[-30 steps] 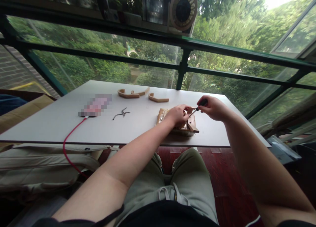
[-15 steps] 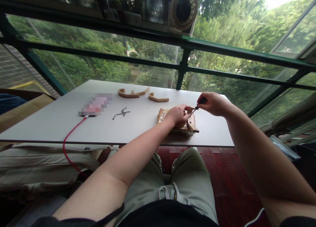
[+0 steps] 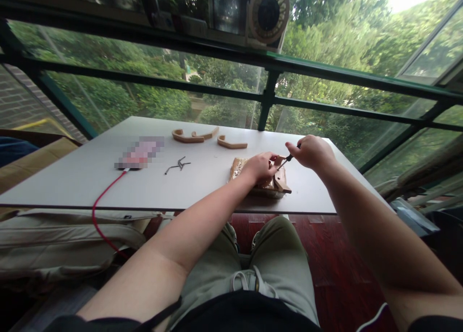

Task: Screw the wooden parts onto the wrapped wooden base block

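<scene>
With fingers closed round its handle, my right hand (image 3: 314, 151) holds a screwdriver (image 3: 288, 158) with a dark grip. Its thin shaft slants down to the left, and the tip meets a wooden hook (image 3: 282, 181) with a small dark hole in its face. My left hand (image 3: 259, 168) grips the hook's upper part, its fingertips near the shaft. Under the hook and that hand is a brown block (image 3: 237, 168) that looks wrapped in clear film. Whether a screw sits at the screwdriver's tip is too small to tell.
Several curved wooden hooks (image 3: 188, 137) lie toward the table's far edge. Black hex keys (image 3: 179, 165) lie at the left middle, near a blurred phone (image 3: 141, 153) on a red cable (image 3: 94, 211). The white table (image 3: 202, 192) ends close to my knees; windows stand behind it.
My right hand has turned about the screwdriver's handle, with the wrist rolled and the thumb now pointing left. My left hand, the hook and the block have hardly moved.
</scene>
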`<state>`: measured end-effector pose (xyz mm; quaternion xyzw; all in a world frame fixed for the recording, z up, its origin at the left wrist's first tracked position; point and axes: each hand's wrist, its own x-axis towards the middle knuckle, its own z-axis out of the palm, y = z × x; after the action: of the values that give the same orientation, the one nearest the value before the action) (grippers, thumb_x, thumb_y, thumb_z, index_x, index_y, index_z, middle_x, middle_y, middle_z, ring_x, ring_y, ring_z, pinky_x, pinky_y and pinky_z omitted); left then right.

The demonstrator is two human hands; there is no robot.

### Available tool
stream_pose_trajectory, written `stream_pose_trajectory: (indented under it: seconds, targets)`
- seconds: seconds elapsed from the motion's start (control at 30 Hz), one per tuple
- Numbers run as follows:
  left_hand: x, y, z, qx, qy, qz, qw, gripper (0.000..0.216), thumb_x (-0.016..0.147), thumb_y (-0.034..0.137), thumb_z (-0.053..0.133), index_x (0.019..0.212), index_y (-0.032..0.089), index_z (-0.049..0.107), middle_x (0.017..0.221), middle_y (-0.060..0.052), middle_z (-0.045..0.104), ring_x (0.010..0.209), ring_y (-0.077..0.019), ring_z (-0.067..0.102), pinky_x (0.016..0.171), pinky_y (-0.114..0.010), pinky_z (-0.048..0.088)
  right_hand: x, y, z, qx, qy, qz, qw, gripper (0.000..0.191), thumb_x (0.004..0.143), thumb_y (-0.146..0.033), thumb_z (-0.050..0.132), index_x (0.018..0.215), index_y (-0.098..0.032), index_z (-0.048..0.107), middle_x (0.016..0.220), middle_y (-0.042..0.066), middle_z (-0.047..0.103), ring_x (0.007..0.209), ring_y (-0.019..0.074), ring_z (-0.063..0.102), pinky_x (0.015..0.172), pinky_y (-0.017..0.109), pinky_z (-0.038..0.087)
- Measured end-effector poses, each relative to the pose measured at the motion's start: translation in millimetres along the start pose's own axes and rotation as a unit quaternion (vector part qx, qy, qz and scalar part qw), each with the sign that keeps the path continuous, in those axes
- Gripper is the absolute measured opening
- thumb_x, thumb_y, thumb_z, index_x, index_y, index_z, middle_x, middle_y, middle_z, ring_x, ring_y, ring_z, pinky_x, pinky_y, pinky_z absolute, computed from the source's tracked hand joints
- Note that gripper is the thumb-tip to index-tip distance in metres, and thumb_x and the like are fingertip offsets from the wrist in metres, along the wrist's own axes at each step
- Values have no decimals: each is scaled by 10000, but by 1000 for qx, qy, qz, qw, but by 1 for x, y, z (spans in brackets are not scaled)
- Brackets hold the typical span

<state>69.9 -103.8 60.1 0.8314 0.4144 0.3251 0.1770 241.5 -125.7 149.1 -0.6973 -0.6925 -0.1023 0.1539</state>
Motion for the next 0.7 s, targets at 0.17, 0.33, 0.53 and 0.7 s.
stream_pose_trajectory:
  seconds: [0.17, 0.33, 0.53, 0.7]
  targets:
    - [0, -2, 1, 0, 5, 12, 1000, 335, 818, 283, 557, 1142, 222, 618, 1111, -38, 681, 955, -181, 642, 845, -274, 512, 2, 4, 2, 9, -34, 6, 999, 560, 880, -622, 323, 630, -200, 593, 613, 124, 579, 613, 239, 537, 585, 342, 327]
    - [1, -4, 2, 7, 9, 16, 1000, 334, 830, 316, 550, 1145, 228, 616, 1107, -31, 683, 957, -184, 640, 838, -277, 511, -7, 6, -3, 52, -20, -62, 997, 262, 856, -397, 414, 941, -202, 566, 773, 89, 624, 677, 226, 533, 572, 301, 332]
    - [1, -4, 2, 13, 11, 18, 1000, 336, 832, 315, 550, 1147, 218, 617, 1114, -39, 681, 961, -184, 639, 842, -278, 506, -14, 6, -11, 53, -39, -114, 991, 192, 836, -308, 424, 956, -214, 541, 752, 54, 608, 636, 190, 498, 558, 277, 313]
    - [1, -5, 2, 9, 9, 19, 1000, 346, 828, 298, 553, 1158, 215, 614, 1132, -47, 674, 988, -185, 632, 852, -274, 503, -12, 3, -15, 0, -41, -101, 994, 268, 877, -420, 418, 901, -205, 577, 739, 64, 625, 616, 179, 486, 548, 280, 291]
